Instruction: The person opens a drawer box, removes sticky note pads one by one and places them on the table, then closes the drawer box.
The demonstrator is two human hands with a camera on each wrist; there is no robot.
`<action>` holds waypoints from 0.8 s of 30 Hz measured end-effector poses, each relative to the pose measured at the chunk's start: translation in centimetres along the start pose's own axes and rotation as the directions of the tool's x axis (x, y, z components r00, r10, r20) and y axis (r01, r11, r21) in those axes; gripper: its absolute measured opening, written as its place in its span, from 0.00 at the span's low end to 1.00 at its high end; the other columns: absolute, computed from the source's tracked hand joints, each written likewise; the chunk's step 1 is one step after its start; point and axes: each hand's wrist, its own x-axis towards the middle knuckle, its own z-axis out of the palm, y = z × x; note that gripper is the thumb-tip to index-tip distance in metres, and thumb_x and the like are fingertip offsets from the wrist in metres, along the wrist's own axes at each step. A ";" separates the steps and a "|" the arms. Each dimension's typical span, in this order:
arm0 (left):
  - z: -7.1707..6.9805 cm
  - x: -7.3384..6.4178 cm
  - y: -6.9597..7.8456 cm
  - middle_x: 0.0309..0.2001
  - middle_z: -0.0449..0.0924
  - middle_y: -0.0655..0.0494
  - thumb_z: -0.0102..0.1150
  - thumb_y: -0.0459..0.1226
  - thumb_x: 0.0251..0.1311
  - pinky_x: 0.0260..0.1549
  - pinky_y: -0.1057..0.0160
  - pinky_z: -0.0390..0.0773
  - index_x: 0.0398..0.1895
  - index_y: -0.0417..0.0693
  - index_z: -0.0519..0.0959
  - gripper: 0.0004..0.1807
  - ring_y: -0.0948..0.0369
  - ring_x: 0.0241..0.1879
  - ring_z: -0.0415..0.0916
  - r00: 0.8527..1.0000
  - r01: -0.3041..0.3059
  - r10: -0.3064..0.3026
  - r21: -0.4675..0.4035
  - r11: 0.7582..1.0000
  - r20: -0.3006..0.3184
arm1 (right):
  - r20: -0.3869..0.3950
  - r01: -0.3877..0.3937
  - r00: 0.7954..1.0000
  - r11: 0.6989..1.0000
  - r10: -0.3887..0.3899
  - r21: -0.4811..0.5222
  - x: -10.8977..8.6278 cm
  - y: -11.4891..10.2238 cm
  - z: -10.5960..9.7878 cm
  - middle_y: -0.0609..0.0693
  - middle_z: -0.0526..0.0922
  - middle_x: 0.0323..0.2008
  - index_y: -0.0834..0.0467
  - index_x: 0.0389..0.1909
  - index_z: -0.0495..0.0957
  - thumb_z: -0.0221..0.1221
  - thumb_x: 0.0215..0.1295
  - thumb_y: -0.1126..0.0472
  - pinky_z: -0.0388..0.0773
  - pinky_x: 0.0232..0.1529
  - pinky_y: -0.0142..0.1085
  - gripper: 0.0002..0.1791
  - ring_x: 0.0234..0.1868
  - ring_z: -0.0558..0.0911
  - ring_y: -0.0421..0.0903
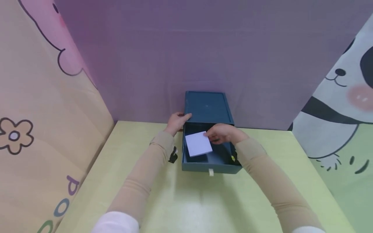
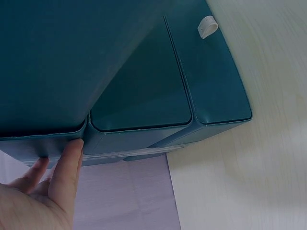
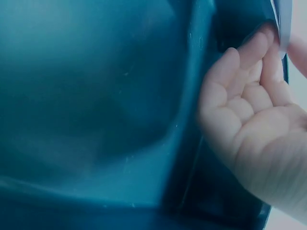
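Note:
A dark teal drawer box (image 1: 207,106) stands against the back wall with its drawer (image 1: 211,168) pulled out toward me. My right hand (image 1: 222,133) pinches a white square pad (image 1: 198,144) by its right corner, over the drawer's inside. The pad looks tilted and overlaps the drawer floor. In the right wrist view the pad's edge (image 3: 284,24) sits between thumb and fingertips, the other fingers curled in. My left hand (image 1: 177,122) rests against the box's left side, thumb at the top edge. Its fairly straight fingers (image 2: 67,167) touch the side wall in the left wrist view.
A pale loop tab (image 1: 211,172) hangs from the drawer front. The box rests on a pale yellow table (image 1: 140,139). A purple wall (image 1: 204,48) rises behind, with cartoon-printed panels (image 1: 341,103) at both sides.

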 end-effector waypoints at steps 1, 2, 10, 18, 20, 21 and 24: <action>0.0 0.0 -0.1 0.66 0.65 0.45 0.57 0.53 0.60 0.55 0.49 0.75 0.67 0.43 0.65 0.36 0.49 0.62 0.67 1.000 0.003 -0.003 -0.002 1.000 -0.001 | 0.012 0.004 1.000 1.000 -0.004 0.011 0.0 0.0 0.0 0.45 0.80 0.31 0.57 0.29 0.80 0.52 0.68 0.61 0.68 0.62 0.47 0.10 0.46 0.76 0.47; -0.1 0.1 -0.2 0.66 0.65 0.45 0.57 0.53 0.60 0.55 0.49 0.75 0.67 0.43 0.65 0.36 0.49 0.62 0.67 1.000 0.005 -0.005 -0.002 1.000 -0.001 | 0.020 0.005 1.000 1.000 -0.006 0.025 0.1 0.0 0.0 0.44 0.80 0.31 0.57 0.31 0.79 0.52 0.68 0.61 0.66 0.63 0.48 0.09 0.47 0.75 0.47; -0.2 0.1 -0.2 0.64 0.67 0.45 0.57 0.53 0.60 0.51 0.50 0.78 0.67 0.42 0.65 0.36 0.50 0.60 0.69 1.000 -0.010 0.010 -0.009 1.000 -0.006 | 0.026 0.013 1.000 0.995 -0.016 0.099 -0.2 -0.2 -0.5 0.44 0.81 0.29 0.55 0.29 0.79 0.51 0.69 0.61 0.62 0.65 0.49 0.11 0.44 0.74 0.46; -0.2 0.1 -0.1 0.63 0.67 0.43 0.58 0.52 0.59 0.50 0.49 0.78 0.66 0.40 0.65 0.36 0.49 0.59 0.70 1.000 -0.024 0.023 -0.019 1.000 -0.005 | 0.055 0.034 0.998 0.993 -0.040 0.109 -0.7 -0.5 -0.8 0.43 0.81 0.27 0.51 0.22 0.80 0.49 0.69 0.61 0.63 0.63 0.47 0.16 0.40 0.75 0.43; -0.2 0.1 -0.1 0.63 0.67 0.42 0.58 0.52 0.59 0.50 0.48 0.78 0.66 0.40 0.65 0.36 0.49 0.59 0.70 1.000 -0.024 0.024 -0.020 1.000 -0.005 | 0.064 0.034 0.997 0.992 -0.042 0.118 -0.7 -0.5 -0.8 0.43 0.81 0.27 0.51 0.22 0.80 0.49 0.69 0.60 0.64 0.61 0.45 0.16 0.39 0.75 0.42; -0.2 0.1 -0.1 0.63 0.67 0.42 0.58 0.52 0.59 0.50 0.48 0.78 0.66 0.40 0.65 0.36 0.49 0.59 0.70 1.000 -0.024 0.024 -0.021 0.999 -0.004 | 0.066 0.035 0.997 0.992 -0.043 0.122 -0.7 -0.5 -0.8 0.43 0.81 0.27 0.51 0.23 0.80 0.49 0.70 0.60 0.64 0.60 0.45 0.17 0.39 0.75 0.42; -0.2 0.1 -0.1 0.63 0.68 0.43 0.58 0.52 0.60 0.50 0.49 0.78 0.66 0.41 0.65 0.36 0.49 0.59 0.70 1.000 -0.022 0.022 -0.018 1.000 -0.004 | 0.072 0.041 0.996 0.991 -0.051 0.131 -0.8 -0.7 -1.0 0.43 0.81 0.27 0.51 0.22 0.81 0.49 0.70 0.60 0.63 0.60 0.45 0.17 0.38 0.76 0.42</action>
